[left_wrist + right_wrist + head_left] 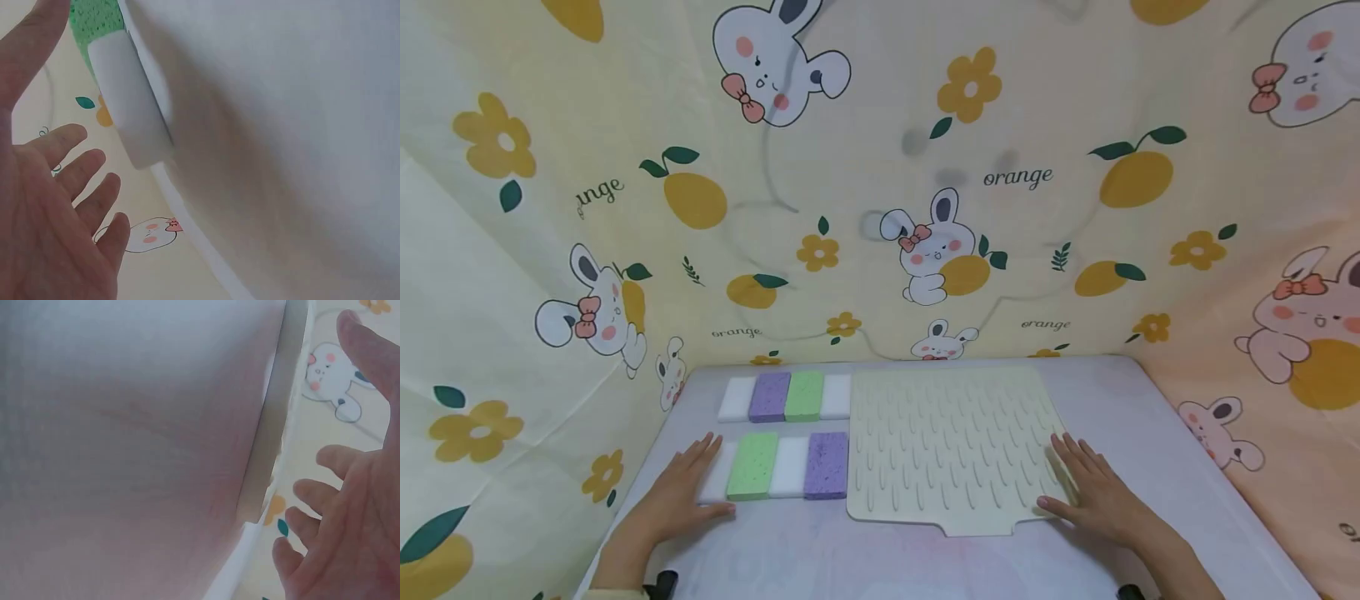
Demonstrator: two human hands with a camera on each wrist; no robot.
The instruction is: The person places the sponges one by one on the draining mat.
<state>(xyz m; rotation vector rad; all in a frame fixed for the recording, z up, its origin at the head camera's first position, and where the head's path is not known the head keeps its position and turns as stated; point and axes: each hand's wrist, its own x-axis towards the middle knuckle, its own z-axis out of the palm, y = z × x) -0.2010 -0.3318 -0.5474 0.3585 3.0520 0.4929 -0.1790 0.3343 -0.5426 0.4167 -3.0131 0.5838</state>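
1. At the near left, the left hand [681, 492], fingers stretched wide and carrying nothing; just beside the leftmost near white block [710, 485], hiding part of it in the head view, contact impossible to tell.
2. Continuing right from there in the near line: near green block [752, 467], middle white block [789, 468], near purple block [827, 467].
3. Farther back, left to right, side by side: far-left white block [737, 398], far purple block [771, 397], far green block [805, 396], far-right white block [836, 397].
4. Lying flat on the surface [820, 550], right of all the blocks: a cream board [955, 450] with slim raised marks.
5. By the board's near right corner, the right hand [1101, 496], fingers likewise wide and unloaded; overlapping the edge in the head view, contact again unclear.
6. Behind and to both sides, a cartoon-printed cloth [865, 125].
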